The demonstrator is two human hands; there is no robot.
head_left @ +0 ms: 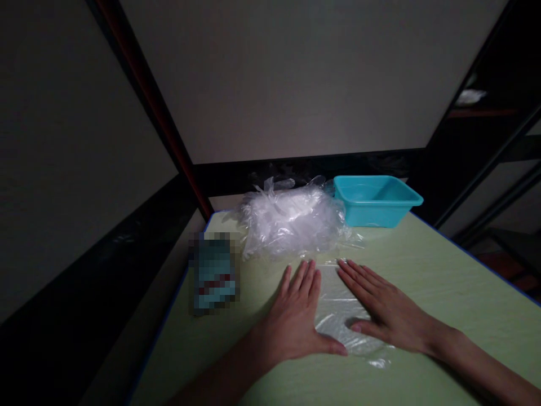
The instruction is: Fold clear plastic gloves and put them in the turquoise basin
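A clear, thin plastic sheet or bag (338, 304) lies flat on the pale green table (456, 304), with creases toward its near edge. My left hand (293, 318) rests palm down on its left side, fingers stretched out and thumb pointing right. On the right side of the plastic, my right hand (382, 307) is also laid flat, fingers extended forward and left. Neither hand grips anything. Just beyond my fingertips sits a heaped bundle of crumpled clear plastic (296, 217); what it contains, if anything, is not clear.
A turquoise plastic basin (372, 214) stands at the back right, touching or close to the bundle. Near the left edge is a blurred-out teal item (214, 276). Light panels (304, 84) with dark trim rise behind the table. A dark shelf (482, 113) is off to the right.
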